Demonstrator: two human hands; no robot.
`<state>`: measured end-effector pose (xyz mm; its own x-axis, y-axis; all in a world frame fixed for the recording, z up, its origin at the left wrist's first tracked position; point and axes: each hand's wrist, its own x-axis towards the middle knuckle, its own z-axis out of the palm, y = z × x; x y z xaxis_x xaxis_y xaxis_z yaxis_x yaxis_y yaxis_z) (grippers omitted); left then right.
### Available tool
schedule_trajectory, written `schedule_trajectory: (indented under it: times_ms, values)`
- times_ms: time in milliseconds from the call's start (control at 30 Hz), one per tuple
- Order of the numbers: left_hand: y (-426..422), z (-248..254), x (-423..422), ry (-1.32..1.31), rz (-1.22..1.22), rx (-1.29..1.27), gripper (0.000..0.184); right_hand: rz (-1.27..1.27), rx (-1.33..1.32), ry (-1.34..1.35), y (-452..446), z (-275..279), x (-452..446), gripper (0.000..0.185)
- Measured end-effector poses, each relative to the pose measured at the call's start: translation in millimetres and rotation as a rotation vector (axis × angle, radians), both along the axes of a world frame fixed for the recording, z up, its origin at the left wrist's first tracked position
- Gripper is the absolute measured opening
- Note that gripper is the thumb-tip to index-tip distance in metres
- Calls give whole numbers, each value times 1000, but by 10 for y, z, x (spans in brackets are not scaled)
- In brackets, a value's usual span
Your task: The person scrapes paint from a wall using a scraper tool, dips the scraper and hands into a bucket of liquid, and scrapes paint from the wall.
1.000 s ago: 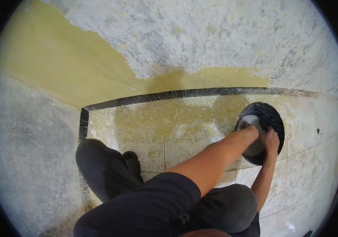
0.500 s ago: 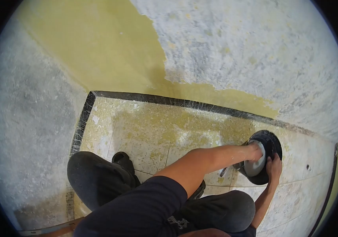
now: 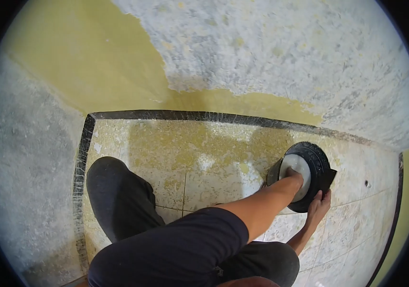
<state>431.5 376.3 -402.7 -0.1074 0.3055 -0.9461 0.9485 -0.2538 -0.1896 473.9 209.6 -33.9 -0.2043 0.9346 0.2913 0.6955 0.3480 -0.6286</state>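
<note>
A black bucket (image 3: pixel 318 155) stands on the floor to my right, with white wet-looking material (image 3: pixel 300 167) inside it. My left hand (image 3: pixel 292 178) reaches down into the bucket at that material. Its fingers are mostly hidden, so their hold cannot be made out. At the bucket's near right rim, my right hand (image 3: pixel 318 206) has thumb and fingers closed on the lower edge of a thin, flat black piece (image 3: pixel 328 179) with a pointed corner. That piece lies against the rim.
My bent knees (image 3: pixel 113 191) are at the left and bottom. Worn floor tiles (image 3: pixel 166 186) carry yellow and white flakes. A dark skirting strip (image 3: pixel 204 116) runs below the partly yellow, partly white wall (image 3: pixel 262 52). A grey wall (image 3: pixel 32 158) is at the left.
The view has shifted. My left hand stays in the bucket, bent differently at the wrist. My right hand has moved from inside the rim to its outer edge, and the flat black piece now shows.
</note>
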Motion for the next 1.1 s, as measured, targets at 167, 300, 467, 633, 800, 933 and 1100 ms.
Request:
schedule_trajectory:
  times_ms: [167, 300, 467, 633, 800, 933, 1100]
  values:
    - [-564, 1753, -426, -463, 141, 546, 25, -44, -283, 593, -145, 109, -8, 20]
    - [-1382, 3472, -986, -849, 62, 1052, 30, 58, -166, 495, -88, 278, -41, 21]
    - [-1626, 4279, -1482, -1085, 181, 1167, 33, 127, -149, 465, -321, 1579, -731, 21]
    - [-1940, 4525, -2296, -1686, 684, 1358, 31, 567, 43, 549, -612, 2363, -1868, 18]
    - [-2731, 4793, -3463, -2166, 1563, 1007, 30, 783, -244, 449, -1167, 2662, -3280, 15]
    - [-3054, 4625, -3928, -2997, 1526, 962, 52, 799, -241, 571, -1619, 2516, -4184, 20]
    - [-3485, 4540, -4264, -3307, 1436, 468, 54, 659, -210, 673, -1941, 1963, -4693, 29]
